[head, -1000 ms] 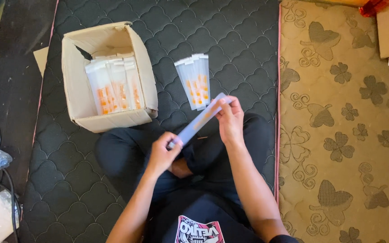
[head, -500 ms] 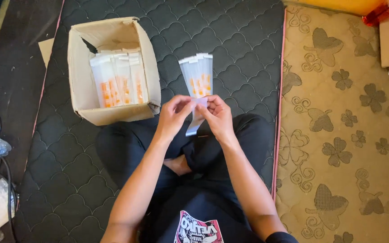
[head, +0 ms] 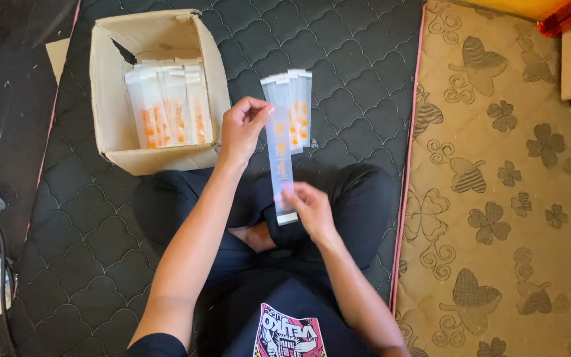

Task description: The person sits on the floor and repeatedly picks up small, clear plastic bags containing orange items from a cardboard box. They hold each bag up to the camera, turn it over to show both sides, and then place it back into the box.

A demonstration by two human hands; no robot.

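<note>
Right hand (head: 310, 210) pinches the near end of a long clear packet (head: 279, 155); left hand (head: 242, 129) grips its far end, fingers closed on it. Packet runs lengthwise between both grips, above the crossed legs. Just beyond the left-hand grip: small stack of packets (head: 299, 109) on the dark mattress (head: 351, 59). Farther left: cardboard box (head: 110, 112) holding more packets.
</note>
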